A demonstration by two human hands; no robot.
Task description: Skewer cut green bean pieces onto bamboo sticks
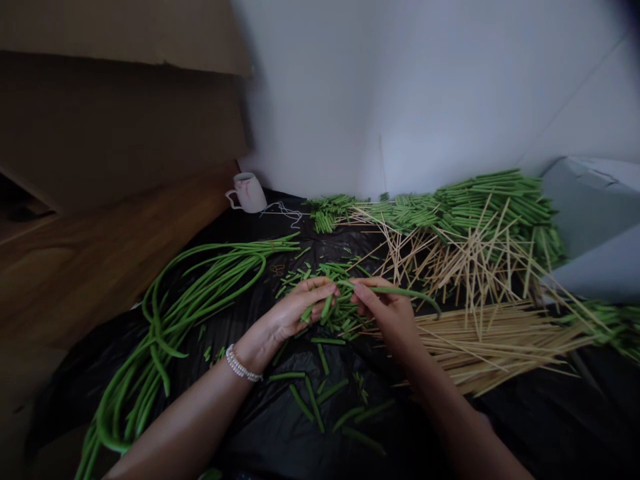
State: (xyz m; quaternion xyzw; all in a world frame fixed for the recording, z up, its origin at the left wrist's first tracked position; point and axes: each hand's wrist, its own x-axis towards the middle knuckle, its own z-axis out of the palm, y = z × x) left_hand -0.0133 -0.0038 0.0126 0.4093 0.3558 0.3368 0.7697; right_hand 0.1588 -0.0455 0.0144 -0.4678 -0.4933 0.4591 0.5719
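A long green bean (405, 291) runs out to the right from between my hands, its thin end curving down. My right hand (385, 308) is closed on it, thumb against fingers. My left hand (307, 303), a beaded bracelet at its wrist, pinches close to the bean's left end and also has short cut bean pieces (327, 307) in its curled fingers. Beneath both hands lies a pile of short bean pieces (345, 319). More cut pieces (313, 400) are scattered nearer to me on the black plastic sheet (260, 427).
Whole long beans (200, 273) curve along the left. Thin wooden sticks (480, 340) lie loose on the right, below stacked rows of cut beans (500, 207). A white mug (249, 193) stands by the wall at the back, near some string (287, 212). Cardboard (125, 100) rises at left.
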